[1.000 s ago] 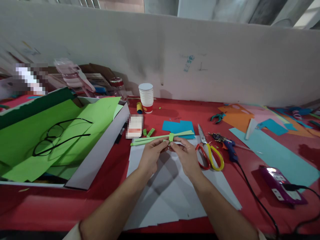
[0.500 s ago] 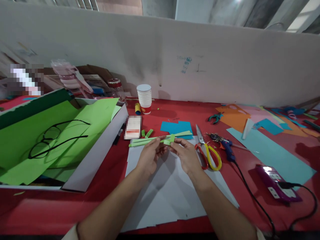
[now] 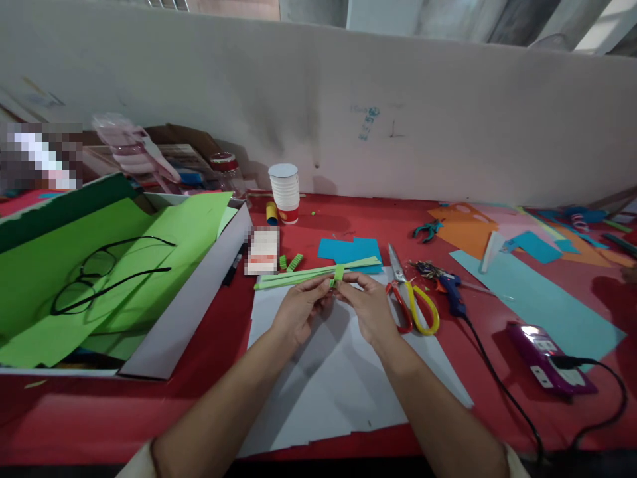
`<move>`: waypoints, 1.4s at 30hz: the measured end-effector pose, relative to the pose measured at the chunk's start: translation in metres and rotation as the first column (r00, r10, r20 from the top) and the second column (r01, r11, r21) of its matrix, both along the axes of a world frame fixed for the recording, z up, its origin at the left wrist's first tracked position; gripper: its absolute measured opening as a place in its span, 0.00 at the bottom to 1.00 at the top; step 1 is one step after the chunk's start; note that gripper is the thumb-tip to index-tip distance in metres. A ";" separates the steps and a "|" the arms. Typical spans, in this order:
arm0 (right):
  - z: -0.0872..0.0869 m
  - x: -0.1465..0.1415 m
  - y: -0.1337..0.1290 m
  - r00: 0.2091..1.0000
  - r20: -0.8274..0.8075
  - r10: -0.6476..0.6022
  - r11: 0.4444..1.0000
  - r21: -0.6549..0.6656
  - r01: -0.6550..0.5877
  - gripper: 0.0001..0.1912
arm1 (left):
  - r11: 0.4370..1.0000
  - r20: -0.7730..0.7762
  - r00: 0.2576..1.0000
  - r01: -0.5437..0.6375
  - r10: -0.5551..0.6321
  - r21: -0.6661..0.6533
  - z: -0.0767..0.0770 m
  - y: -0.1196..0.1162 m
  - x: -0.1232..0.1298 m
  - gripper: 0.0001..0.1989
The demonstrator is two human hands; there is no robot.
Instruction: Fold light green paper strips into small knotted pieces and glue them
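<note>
Between the fingertips of my left hand (image 3: pixel 298 309) and my right hand (image 3: pixel 367 302) is a small folded green paper strip (image 3: pixel 339 273), pinched from both sides. Both hands are above the white paper sheets (image 3: pixel 343 392). Long pale green strips (image 3: pixel 283 278) lie just behind my hands, across the top edge of the sheets. Two small folded green pieces (image 3: pixel 294 262) rest on the red table behind them, left of the blue paper (image 3: pixel 348 251). Scissors (image 3: pixel 411 295) with red and yellow handles lie right beside my right hand.
At left stands an open box (image 3: pixel 199 299) with green paper and glasses (image 3: pixel 94 282). Stacked cups (image 3: pixel 285 192) stand at the back. To the right are a glue gun (image 3: pixel 452 295), its cord, pliers (image 3: pixel 428 230), a purple device (image 3: pixel 552 362) and light blue paper (image 3: pixel 537 302).
The folded strip between my fingertips has turned, with one end standing more upright and the other bent under my fingers. The whole view has shifted slightly.
</note>
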State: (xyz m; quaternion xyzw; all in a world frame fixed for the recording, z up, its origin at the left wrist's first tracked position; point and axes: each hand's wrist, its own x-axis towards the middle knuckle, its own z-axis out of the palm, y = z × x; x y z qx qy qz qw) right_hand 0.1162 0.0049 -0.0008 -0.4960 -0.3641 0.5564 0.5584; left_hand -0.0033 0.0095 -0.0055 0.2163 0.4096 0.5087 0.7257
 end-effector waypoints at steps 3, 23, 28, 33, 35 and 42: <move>-0.001 -0.001 -0.001 1.000 0.028 -0.007 1.000 0.026 0.007 0.09 | 1.000 -0.028 1.000 0.003 -0.003 0.023 0.003 -0.001 0.001 0.14; -0.003 -0.004 -0.001 1.000 0.024 0.006 0.999 0.046 -0.007 0.13 | 0.987 -0.148 0.985 -0.064 0.086 0.148 -0.001 0.001 0.002 0.10; -0.003 -0.004 0.000 0.999 0.046 -0.007 1.000 0.030 0.006 0.10 | 0.987 -0.138 0.987 -0.061 0.082 0.149 0.001 0.000 0.000 0.11; -0.002 -0.003 0.000 0.998 0.061 -0.010 0.998 0.060 0.007 0.08 | 0.986 -0.106 0.994 0.054 -0.038 0.158 0.004 -0.001 -0.003 0.11; -0.002 -0.002 0.000 0.997 0.080 -0.010 0.996 0.087 0.002 0.08 | 0.979 -0.118 0.991 0.089 -0.068 0.182 0.006 0.000 -0.005 0.12; 0.001 0.000 -0.003 0.967 0.223 0.122 0.943 0.278 -0.183 0.14 | 0.988 0.014 0.989 0.143 -0.144 0.062 0.010 0.007 -0.016 0.10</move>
